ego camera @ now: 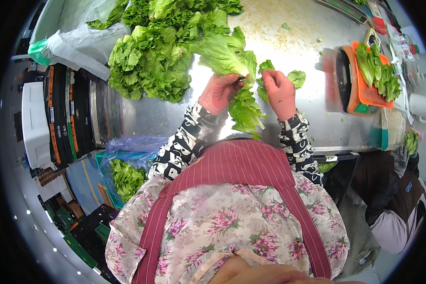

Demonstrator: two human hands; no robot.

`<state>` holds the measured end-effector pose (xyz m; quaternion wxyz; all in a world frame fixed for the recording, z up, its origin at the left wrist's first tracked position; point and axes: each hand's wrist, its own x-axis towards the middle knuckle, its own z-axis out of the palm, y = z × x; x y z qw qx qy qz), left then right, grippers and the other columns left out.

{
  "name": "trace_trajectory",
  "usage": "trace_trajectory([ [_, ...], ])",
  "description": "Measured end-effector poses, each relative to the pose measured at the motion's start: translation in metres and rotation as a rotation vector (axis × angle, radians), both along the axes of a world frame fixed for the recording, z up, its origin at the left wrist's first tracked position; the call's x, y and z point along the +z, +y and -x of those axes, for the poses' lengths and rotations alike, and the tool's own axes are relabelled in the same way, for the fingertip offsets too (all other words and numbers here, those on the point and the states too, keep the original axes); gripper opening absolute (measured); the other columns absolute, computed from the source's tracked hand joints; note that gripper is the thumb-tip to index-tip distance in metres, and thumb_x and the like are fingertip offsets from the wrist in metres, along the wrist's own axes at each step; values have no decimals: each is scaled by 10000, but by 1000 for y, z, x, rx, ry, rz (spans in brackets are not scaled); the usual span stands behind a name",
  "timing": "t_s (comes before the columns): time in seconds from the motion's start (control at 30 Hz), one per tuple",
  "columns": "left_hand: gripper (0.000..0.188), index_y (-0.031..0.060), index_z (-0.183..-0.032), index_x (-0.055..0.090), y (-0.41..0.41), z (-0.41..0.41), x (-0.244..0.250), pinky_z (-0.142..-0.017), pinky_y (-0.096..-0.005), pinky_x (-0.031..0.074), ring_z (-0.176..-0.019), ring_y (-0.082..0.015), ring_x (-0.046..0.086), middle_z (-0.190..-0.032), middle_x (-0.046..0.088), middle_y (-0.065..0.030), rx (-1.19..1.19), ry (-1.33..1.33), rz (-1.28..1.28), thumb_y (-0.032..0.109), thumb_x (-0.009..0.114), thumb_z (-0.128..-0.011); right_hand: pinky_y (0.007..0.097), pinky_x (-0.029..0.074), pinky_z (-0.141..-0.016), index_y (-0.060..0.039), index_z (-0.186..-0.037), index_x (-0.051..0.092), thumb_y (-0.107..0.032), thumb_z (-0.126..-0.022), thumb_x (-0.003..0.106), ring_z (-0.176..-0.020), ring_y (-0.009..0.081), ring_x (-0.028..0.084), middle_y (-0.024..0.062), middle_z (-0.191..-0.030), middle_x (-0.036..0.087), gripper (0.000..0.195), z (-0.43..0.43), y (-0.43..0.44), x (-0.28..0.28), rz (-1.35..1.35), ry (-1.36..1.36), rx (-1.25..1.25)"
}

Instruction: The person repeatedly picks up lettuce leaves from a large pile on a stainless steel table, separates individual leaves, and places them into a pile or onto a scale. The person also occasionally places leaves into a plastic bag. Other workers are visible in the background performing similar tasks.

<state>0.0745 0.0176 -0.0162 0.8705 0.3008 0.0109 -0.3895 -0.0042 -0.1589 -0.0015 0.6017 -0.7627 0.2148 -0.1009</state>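
My left hand (218, 92) grips a head of green leaf lettuce (225, 56) near its stem end, with the leaves fanning away from me. A small dark object or stain shows at its fingertips; I cannot tell which. Loose leaves (246, 112) hang or lie just below that hand. To its right, my right hand (279, 94) has thumb and finger pinched on a lettuce leaf (262, 87), partly hidden behind the fingers. A torn leaf piece (297, 78) lies on the metal table (305, 117) beyond it. Left of my hands rises a large pile of lettuce (152, 64).
An orange scale (362, 103) with lettuce in its orange tray (385, 97) stands at the right. A plastic-lined crate (71, 46) sits at far left, near stacked black crates (64, 113). Lettuce fills a teal crate (101, 159) below. A gloved co-worker (394, 191) is at right.
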Motion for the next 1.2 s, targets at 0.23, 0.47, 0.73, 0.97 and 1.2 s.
trace_trajectory([
  [0.23,420,9,-1291,453,-9,5,19,-962,-321,462,-1138,-230,544,-1238,539,-105,-88,-132,-154,2,543,-881,224,467,-624,47,-1021,634,-190,-874,643,-679,83,580,53,-792,653,279,-4,8,25,-367,20,160],
  [0.47,471,1,-1362,375,-16,16,19,-1067,-383,373,-1223,-300,484,-1309,501,-150,-82,-138,63,61,521,-918,297,502,-667,-4,-928,634,-147,-796,700,-716,194,639,107,-817,649,205,0,18,28,-6,-58,87],
  [0.73,643,54,-1430,300,-18,8,-1,-1095,-409,333,-1267,-271,452,-1375,461,-147,-96,135,289,84,623,-874,401,456,-714,-59,-849,616,-79,-705,712,-809,313,576,95,-835,614,175,1,18,42,562,-372,143],
  [0.97,750,118,-1469,254,-14,-1,10,-1096,-407,332,-1268,-268,457,-1399,448,-128,-94,170,394,52,653,-836,380,459,-677,-80,-886,624,-21,-712,718,-791,288,583,98,-890,612,206,11,16,46,424,-476,-15],
  [1.2,585,97,-1359,403,-22,10,26,-928,-322,481,-1126,-192,551,-1254,555,-87,-82,-1,-20,133,690,-850,399,441,-732,-108,-1000,647,-85,-734,704,-818,290,581,94,-887,617,273,3,16,51,785,-402,86],
])
